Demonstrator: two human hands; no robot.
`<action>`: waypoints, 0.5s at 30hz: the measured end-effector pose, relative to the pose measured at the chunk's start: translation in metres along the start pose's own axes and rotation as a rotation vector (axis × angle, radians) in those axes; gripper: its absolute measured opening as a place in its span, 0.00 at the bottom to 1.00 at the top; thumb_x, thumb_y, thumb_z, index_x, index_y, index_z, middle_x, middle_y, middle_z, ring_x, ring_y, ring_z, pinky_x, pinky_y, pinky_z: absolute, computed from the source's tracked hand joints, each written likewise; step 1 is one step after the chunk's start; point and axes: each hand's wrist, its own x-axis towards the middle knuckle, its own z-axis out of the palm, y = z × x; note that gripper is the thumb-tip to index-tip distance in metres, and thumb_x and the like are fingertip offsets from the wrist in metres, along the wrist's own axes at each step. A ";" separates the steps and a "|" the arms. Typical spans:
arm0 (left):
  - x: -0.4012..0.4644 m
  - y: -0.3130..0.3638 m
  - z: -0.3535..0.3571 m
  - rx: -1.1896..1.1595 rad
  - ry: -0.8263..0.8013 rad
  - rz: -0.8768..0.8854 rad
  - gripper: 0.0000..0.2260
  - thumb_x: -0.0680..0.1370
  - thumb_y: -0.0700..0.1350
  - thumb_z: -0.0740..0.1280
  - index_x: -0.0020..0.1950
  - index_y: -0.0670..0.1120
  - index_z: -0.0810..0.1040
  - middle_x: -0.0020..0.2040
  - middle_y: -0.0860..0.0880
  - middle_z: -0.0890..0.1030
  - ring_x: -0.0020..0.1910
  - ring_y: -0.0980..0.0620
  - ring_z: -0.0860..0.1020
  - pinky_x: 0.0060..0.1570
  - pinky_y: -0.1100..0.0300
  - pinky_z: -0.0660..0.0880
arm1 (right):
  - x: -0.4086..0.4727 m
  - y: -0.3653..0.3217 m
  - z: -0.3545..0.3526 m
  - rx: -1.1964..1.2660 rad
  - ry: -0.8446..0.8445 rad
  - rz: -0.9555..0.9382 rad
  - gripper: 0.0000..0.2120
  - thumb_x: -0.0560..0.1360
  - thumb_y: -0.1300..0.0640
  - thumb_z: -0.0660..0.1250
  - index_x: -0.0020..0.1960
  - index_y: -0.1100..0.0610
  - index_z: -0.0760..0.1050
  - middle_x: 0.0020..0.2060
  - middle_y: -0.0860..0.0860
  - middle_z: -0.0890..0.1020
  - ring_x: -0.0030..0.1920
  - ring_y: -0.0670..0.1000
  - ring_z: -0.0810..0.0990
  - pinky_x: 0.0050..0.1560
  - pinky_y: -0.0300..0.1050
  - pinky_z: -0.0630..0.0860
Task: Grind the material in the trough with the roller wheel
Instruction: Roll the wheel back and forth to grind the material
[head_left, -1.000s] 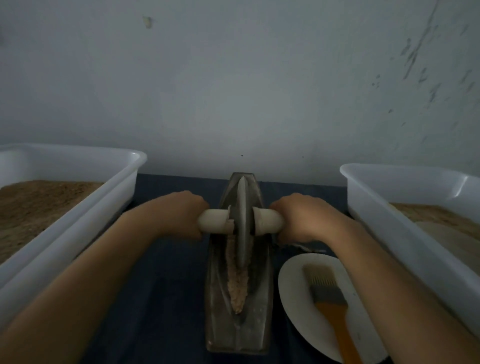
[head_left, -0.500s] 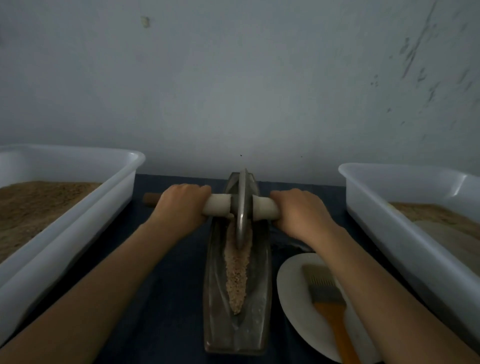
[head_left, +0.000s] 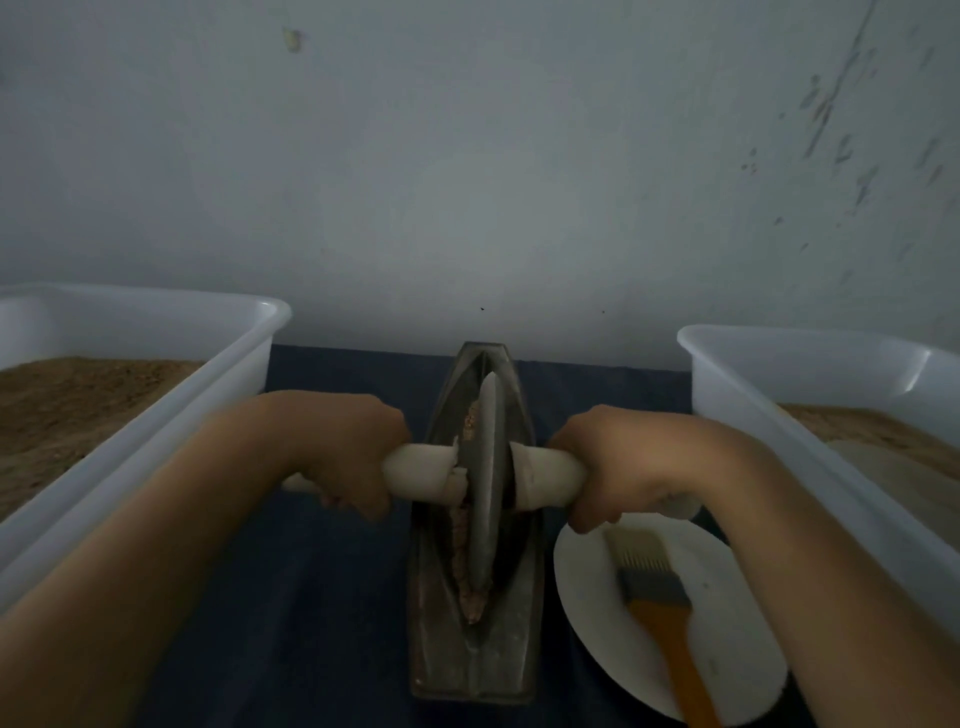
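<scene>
The trough (head_left: 470, 613) is the landmark: a long, boat-shaped metal vessel, dull and worn, lying lengthwise on the dark blue counter (head_left: 311, 597). The roller wheel (head_left: 487, 483), a thin grey metal disc, stands on edge in its groove about midway along, so its rim bears on the material (head_left: 464, 566), a coarse brownish strip lying in the groove on both sides of the wheel. A pale axle runs through the disc. The left hand (head_left: 345, 457) grips it left of the trough and the right hand (head_left: 621, 467) grips it on the right, fingers curled tightly round the handle; likely this even hold keeps the wheel upright. Right of the trough lies a white plate (head_left: 597, 577) carrying a brush (head_left: 657, 597) with an orange handle. White plastic tubs (head_left: 727, 395) of brown granules flank the trough.
</scene>
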 end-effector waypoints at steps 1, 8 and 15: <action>0.001 0.000 -0.001 -0.019 0.021 0.009 0.13 0.71 0.47 0.70 0.52 0.44 0.79 0.43 0.47 0.84 0.41 0.52 0.83 0.47 0.58 0.79 | 0.005 -0.002 0.001 -0.042 -0.020 0.038 0.11 0.71 0.55 0.71 0.51 0.58 0.78 0.45 0.50 0.81 0.42 0.46 0.78 0.38 0.34 0.72; 0.037 -0.007 0.011 0.063 0.491 -0.122 0.16 0.72 0.50 0.69 0.58 0.49 0.74 0.53 0.48 0.78 0.52 0.48 0.77 0.46 0.57 0.70 | 0.044 0.012 0.012 -0.161 0.281 0.110 0.11 0.71 0.54 0.70 0.52 0.53 0.77 0.49 0.50 0.81 0.47 0.51 0.80 0.35 0.39 0.65; 0.060 -0.002 0.029 0.140 1.067 -0.094 0.12 0.69 0.41 0.72 0.50 0.42 0.75 0.46 0.43 0.80 0.46 0.42 0.77 0.44 0.53 0.67 | 0.067 0.026 0.037 -0.170 0.779 0.073 0.06 0.74 0.55 0.65 0.49 0.54 0.70 0.47 0.52 0.79 0.49 0.54 0.76 0.40 0.45 0.56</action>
